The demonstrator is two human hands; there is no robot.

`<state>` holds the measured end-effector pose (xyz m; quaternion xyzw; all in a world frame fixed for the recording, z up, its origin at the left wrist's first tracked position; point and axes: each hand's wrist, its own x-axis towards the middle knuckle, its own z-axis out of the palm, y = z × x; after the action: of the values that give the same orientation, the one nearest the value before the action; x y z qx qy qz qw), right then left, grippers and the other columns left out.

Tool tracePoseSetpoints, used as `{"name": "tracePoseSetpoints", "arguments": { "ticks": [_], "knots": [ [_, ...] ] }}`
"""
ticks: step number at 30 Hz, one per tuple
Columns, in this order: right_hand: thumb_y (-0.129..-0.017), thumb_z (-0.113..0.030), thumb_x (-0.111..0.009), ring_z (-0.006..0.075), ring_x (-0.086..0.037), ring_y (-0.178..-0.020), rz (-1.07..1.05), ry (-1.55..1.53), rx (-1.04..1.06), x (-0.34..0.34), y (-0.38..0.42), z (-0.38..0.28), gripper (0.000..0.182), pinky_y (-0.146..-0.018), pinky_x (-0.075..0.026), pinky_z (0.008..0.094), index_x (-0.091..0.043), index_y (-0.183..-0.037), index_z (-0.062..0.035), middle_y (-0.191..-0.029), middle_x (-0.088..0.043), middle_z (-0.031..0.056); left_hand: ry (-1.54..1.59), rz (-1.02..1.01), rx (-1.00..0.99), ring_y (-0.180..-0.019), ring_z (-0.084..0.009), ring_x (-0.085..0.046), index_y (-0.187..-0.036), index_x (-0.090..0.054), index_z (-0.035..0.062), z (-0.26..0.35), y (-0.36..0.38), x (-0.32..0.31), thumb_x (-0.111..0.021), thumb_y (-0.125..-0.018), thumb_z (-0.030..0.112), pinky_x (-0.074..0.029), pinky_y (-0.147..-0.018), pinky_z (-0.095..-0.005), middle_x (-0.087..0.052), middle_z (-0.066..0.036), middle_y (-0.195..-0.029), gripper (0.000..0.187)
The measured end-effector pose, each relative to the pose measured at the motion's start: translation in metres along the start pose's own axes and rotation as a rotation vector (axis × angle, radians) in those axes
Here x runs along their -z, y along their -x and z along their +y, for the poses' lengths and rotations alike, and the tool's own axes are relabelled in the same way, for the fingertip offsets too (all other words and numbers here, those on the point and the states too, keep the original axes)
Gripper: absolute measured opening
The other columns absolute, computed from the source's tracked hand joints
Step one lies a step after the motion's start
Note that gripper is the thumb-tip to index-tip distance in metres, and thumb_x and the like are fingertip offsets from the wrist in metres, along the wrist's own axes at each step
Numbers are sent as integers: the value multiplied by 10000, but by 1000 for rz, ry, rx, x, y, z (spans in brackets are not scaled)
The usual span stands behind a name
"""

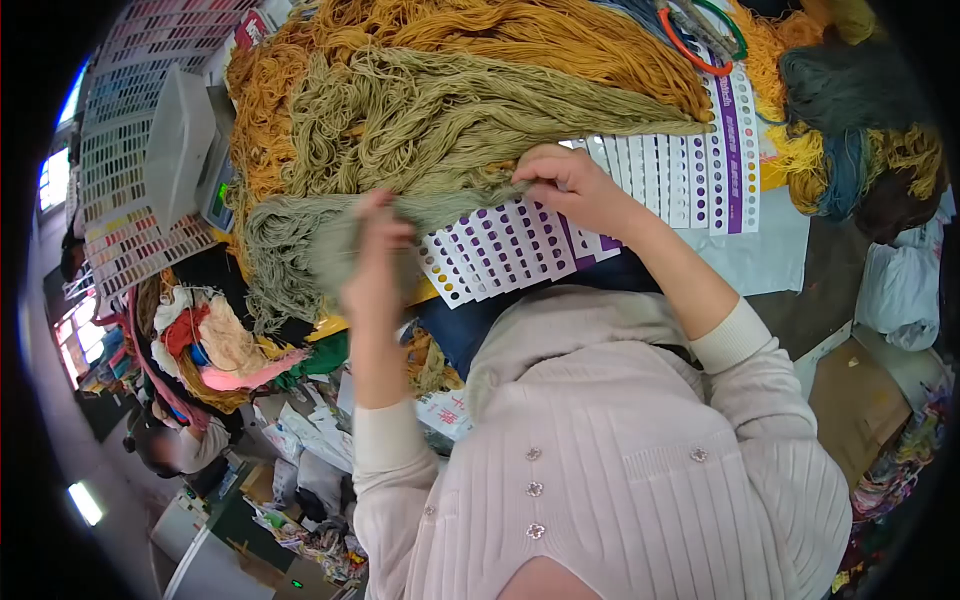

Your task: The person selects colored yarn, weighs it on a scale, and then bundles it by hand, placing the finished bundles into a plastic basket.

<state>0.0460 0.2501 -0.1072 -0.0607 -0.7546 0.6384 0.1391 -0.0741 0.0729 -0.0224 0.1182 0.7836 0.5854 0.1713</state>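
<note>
Pinching a grey-green yarn skein [275,240] at its narrow end, right hand [580,190] partly hiding punched cards [500,250], left hand [375,250] blurred, grip unclear, stringy olive skein [430,110] and ochre yarn [500,35] heaped beyond

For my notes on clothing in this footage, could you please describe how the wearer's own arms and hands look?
The left off-white knitted sleeve and the matching ribbed right sleeve each stop short of the hand in a broad cuff. Beyond them, the blurred left hand and the right hand are bare, with no gloves; no watch or bracelet shows on the right wrist.
</note>
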Motion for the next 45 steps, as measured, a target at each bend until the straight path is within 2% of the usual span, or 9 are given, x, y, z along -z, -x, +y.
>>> {"name": "tracePoseSetpoints", "arguments": {
  "ticks": [4,13,16,28,31,32,35,42,45],
  "knots": [
    [-756,-19,-483,60,-467,-694,62,-244,-275,1,4,-6,136,-623,-376,186,-526,-884,-7,-743,-503,15,-152,-474,-20,-491,-91,-501,-833,-552,-10,-37,16,-65,-512,-768,77,-397,-466,-221,-552,-50,-608,115],
    [-637,-99,-597,102,-482,-695,78,89,-307,0,3,-18,298,-650,-357,240,-493,-911,-42,-735,-506,15,-72,-375,540,-392,-51,-370,-649,-543,69,-17,-14,-26,-605,-708,181,-258,-358,-178,-464,15,-521,141],
    [-588,-205,-612,243,-469,-820,108,491,-92,-16,6,-6,449,-734,-299,350,-448,-990,-92,-817,-521,68,-76,-139,701,-381,-9,-251,-871,-564,37,9,-18,37,-559,-734,177,-191,-393,-151,-332,83,-484,196],
    [-591,-174,-618,238,-465,-826,155,550,-20,-20,6,-6,389,-716,-317,332,-473,-937,-71,-841,-494,82,644,171,184,-746,-138,-524,-854,-510,18,56,-50,207,-488,-784,146,-444,-512,-188,-524,-74,-878,147],
    [-592,-118,-616,254,-475,-820,240,423,1,-23,2,-17,330,-699,-350,332,-502,-895,-51,-837,-501,86,947,-268,248,-971,-256,-474,-828,-508,25,51,2,144,-466,-743,140,-492,-625,-305,-446,-120,-1081,150],
    [-632,-62,-596,233,-501,-753,260,327,15,-26,-1,-27,225,-630,-397,297,-527,-842,-21,-815,-515,91,983,22,356,-1091,-321,-363,-828,-510,33,49,18,110,-444,-767,149,-484,-695,-410,-391,-162,-1154,147],
    [-685,-44,-570,173,-510,-661,135,76,-8,-42,-4,-48,149,-549,-408,246,-534,-823,-3,-792,-524,84,1378,-645,312,-1197,-353,-129,-793,-523,24,28,28,58,-387,-826,182,-392,-741,-587,-188,-158,-1292,211],
    [-737,-117,-537,54,-445,-531,-166,-1030,-660,-63,-8,-95,125,-475,-348,171,-561,-793,-7,-640,-516,3,1398,-709,322,-1200,-388,-44,-828,-552,56,21,31,21,-342,-850,250,-344,-756,-629,-61,-141,-1325,287],
    [-720,-86,-535,48,-444,-568,-445,-937,-732,-64,-9,-95,88,-496,-347,181,-537,-728,2,-679,-510,7,1358,-703,335,-1195,-393,-69,-815,-559,56,21,33,22,-349,-847,248,-348,-754,-626,-48,-140,-1325,286]
  ]
}}
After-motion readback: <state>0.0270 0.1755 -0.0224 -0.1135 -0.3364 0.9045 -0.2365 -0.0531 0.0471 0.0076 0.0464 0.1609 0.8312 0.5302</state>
